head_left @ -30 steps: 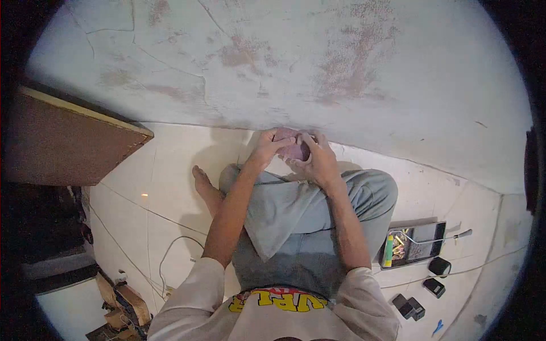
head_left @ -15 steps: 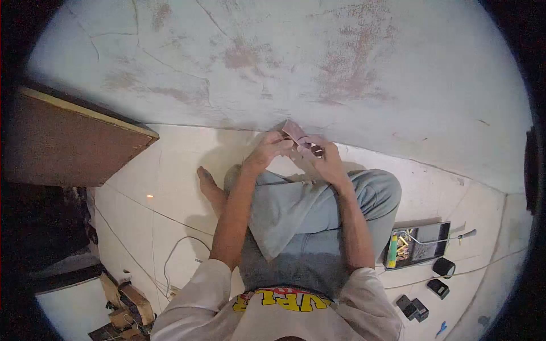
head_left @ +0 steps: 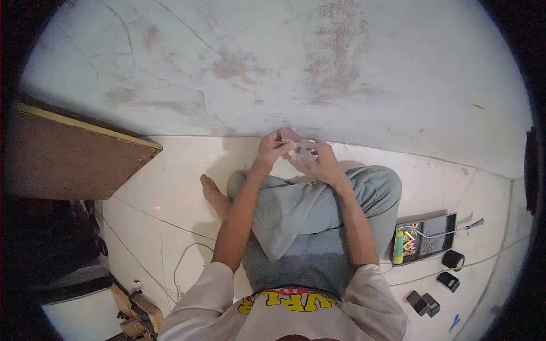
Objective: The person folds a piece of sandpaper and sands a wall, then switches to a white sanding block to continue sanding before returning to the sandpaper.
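My left hand is closed on a small reddish-brown sheet, which looks stiff and folded, with its thumb across the lower edge. Close beside it, my right hand has bent fingers near the sheet's right end. Something pale shows among those fingers, partly blurred, and I cannot make out its kind. Both hands are held low over my crossed legs, in front of the foot of a pale wall with worn reddish patches and cracks.
At right on the tiled floor lies a black tray with small cylinders, a green-yellow tube and a wire-handled tool. Dark boxes and a blue item lie nearby. A brown board stands at left; a cable crosses the floor.
The view has shifted slightly. The sheet shows less of its face, and my left fingers now cover more of it. A dark spot by my right fingers has given way to something pale.
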Available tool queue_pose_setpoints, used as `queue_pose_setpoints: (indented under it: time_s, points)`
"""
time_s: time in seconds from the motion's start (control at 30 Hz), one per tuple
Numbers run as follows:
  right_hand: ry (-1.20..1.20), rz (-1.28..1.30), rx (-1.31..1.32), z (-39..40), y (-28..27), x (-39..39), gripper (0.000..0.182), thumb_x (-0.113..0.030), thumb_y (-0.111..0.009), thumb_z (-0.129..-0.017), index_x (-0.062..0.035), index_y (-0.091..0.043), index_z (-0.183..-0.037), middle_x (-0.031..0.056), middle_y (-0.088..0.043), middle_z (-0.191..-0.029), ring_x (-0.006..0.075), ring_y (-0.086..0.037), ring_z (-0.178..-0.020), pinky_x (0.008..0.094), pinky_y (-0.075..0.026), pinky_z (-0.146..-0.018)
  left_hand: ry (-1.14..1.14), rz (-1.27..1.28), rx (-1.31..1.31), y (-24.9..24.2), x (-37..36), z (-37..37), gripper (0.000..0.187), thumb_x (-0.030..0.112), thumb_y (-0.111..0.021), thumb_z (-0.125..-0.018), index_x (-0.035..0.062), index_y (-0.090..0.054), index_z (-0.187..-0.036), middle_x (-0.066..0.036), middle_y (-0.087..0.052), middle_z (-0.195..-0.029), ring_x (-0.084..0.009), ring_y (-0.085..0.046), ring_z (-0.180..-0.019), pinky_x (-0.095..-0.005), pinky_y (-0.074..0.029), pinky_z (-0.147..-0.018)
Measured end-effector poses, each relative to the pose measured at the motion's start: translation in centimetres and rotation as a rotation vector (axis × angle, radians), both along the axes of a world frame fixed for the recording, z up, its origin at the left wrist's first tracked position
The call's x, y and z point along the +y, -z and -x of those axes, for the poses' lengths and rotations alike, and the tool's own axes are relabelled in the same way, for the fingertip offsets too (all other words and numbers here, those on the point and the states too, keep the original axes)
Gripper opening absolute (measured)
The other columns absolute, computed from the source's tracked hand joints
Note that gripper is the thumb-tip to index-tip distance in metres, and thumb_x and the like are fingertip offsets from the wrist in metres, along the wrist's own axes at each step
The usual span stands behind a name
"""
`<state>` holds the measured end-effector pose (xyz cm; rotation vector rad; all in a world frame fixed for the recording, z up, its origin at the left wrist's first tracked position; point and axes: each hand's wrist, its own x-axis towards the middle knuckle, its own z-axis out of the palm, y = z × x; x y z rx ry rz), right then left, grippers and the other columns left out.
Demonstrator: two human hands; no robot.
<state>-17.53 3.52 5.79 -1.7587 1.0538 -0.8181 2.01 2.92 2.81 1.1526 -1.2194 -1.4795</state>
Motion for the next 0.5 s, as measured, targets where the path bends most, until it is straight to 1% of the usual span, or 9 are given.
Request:
queue_pose_setpoints:
  time_s: [0.07, 0.13, 0.17, 0.23, 0.3, 0.33, 0.4, 0.47, 0.5]
  points:
    - [0.077, -0.005, -0.041, 0.1, -0.1, -0.2, 0.037, -0.024, -0.071, -0.076, -0.0015, -0.065, -0.104, 0.0208, -0.063, -0.099, 0.0312, -0.062, -0.092, 0.0376, -0.047, -0.081, -0.018, -0.026, -0.052, 0.2, -0.1, 0.0, 0.033, 0.011, -0.072, -0.078, 0.0028, -0.062, -0.109, -0.004, -0.067, -0.096, -0.0150, -0.061, -0.090, -0.0297, -0.049, -0.079]
    - [0.157, -0.006, -0.079, 0.1, -0.7, -0.3, 0.039, -0.026, -0.073, -0.075, -0.0011, -0.064, -0.104, 0.0204, -0.065, -0.099, 0.0301, -0.063, -0.092, 0.0371, -0.048, -0.082, -0.057, 0.312, -0.261, 1.2, -0.7, 0.3, 0.046, 0.014, -0.077, -0.072, 0.0044, -0.060, -0.113, -0.007, -0.066, -0.100, -0.0204, -0.063, -0.092, -0.0324, -0.050, -0.078]
    - [0.202, -0.031, -0.077, -0.1, -0.9, -0.1, 0.037, -0.026, -0.073, -0.076, -0.0001, -0.065, -0.102, 0.0185, -0.065, -0.096, 0.0282, -0.063, -0.089, 0.0368, -0.048, -0.080, -0.051, 0.315, -0.260, 1.7, -0.4, 0.3, 0.046, 0.014, -0.077, -0.072, 0.0044, -0.060, -0.113, -0.007, -0.066, -0.100, -0.0204, -0.063, -0.092, -0.0324, -0.050, -0.078]
    - [0.252, -0.055, -0.075, -0.1, -0.8, -0.1, 0.036, -0.025, -0.074, -0.077, 0.0009, -0.065, -0.099, 0.0165, -0.066, -0.093, 0.0263, -0.064, -0.086, 0.0364, -0.049, -0.079, -0.077, 0.590, -0.639, -0.1, 1.0, 1.1, 0.059, 0.012, -0.079, -0.072, 0.0026, -0.051, -0.124, -0.012, -0.059, -0.117, -0.0195, -0.059, -0.103, -0.0336, -0.045, -0.093]
    - [0.180, -0.129, -0.252, -0.4, 0.2, -0.3, 0.034, -0.024, -0.074, -0.077, 0.0030, -0.066, -0.096, 0.0122, -0.068, -0.086, 0.0197, -0.063, -0.080, 0.0334, -0.049, -0.076, -0.069, 0.518, -0.648, 2.4, 0.4, 0.4, 0.062, 0.014, -0.081, -0.071, 0.0027, -0.051, -0.124, -0.014, -0.058, -0.118, -0.0210, -0.059, -0.105, -0.0346, -0.046, -0.093]
    - [0.181, -0.128, -0.252, -0.4, 0.3, -0.3, 0.034, -0.024, -0.074, -0.077, 0.0030, -0.066, -0.096, 0.0122, -0.068, -0.086, 0.0197, -0.063, -0.080, 0.0334, -0.049, -0.076, -0.066, 0.445, -0.660, 3.5, 0.1, 0.1, 0.065, 0.016, -0.082, -0.069, 0.0028, -0.051, -0.125, -0.015, -0.057, -0.120, -0.0224, -0.058, -0.107, -0.0356, -0.046, -0.093]
    - [0.202, -0.254, -0.338, -0.3, 0.5, -0.5, 0.032, -0.021, -0.074, -0.078, 0.0046, -0.065, -0.095, 0.0088, -0.067, -0.083, 0.0141, -0.061, -0.077, 0.0301, -0.049, -0.072, -0.141, 0.511, -0.629, 4.9, 0.2, 0.2, 0.062, 0.016, -0.082, -0.068, 0.0022, -0.053, -0.121, -0.016, -0.057, -0.120, -0.0228, -0.058, -0.108, -0.0354, -0.046, -0.092]
    - [0.164, -0.270, -0.378, -0.1, 0.6, -0.6, 0.026, -0.016, -0.071, -0.081, 0.0036, -0.065, -0.097, 0.0063, -0.067, -0.084, 0.0120, -0.060, -0.080, 0.0282, -0.049, -0.074, -0.219, 0.574, -0.599, 5.2, 0.4, 0.4, 0.059, 0.016, -0.082, -0.067, 0.0016, -0.056, -0.118, -0.016, -0.057, -0.120, -0.0232, -0.057, -0.108, -0.0352, -0.047, -0.092]
    - [0.129, -0.288, -0.416, -0.1, 0.7, -0.6, 0.021, -0.011, -0.069, -0.084, 0.0026, -0.065, -0.099, 0.0039, -0.066, -0.086, 0.0099, -0.059, -0.082, 0.0263, -0.049, -0.076, -0.220, 0.600, -0.722, 4.4, 0.6, 0.7, 0.058, 0.017, -0.083, -0.066, 0.0011, -0.058, -0.116, -0.016, -0.057, -0.119, -0.0251, -0.057, -0.109, -0.0369, -0.047, -0.093]
